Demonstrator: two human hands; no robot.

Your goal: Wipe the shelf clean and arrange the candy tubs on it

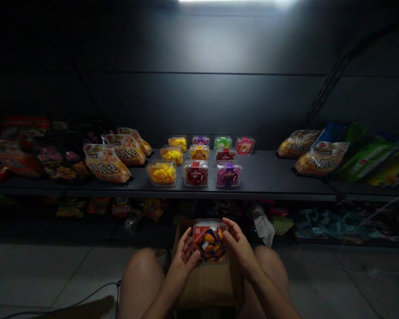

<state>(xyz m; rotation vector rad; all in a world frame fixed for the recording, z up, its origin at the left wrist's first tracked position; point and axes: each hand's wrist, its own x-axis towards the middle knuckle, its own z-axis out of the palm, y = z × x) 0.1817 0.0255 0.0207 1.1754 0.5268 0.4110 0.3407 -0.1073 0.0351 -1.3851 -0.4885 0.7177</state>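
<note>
Between my two hands is a clear plastic box of wrapped candies [210, 243], orange and dark blue, with a red label at its upper left. My left hand [185, 256] grips the left side, thumb at the lower corner. Fingers of my right hand [238, 243] close on the box's right side and upper corner. Beneath it, between my knees, stands a cardboard box [206, 285]; its inside is mostly hidden. Ahead on the shelf, similar clear boxes stand in rows, among them a yellow one [162, 173], a dark red one [196, 173] and a purple one [228, 173].
The grey shelf [262, 177] also bears tan snack bags at left [106, 164] and right [321, 158], with green packets [367, 157] farther right. On the lower shelf lie several packets and a white plastic bag [263, 226]. A dark cable [96, 290] crosses the tiled floor.
</note>
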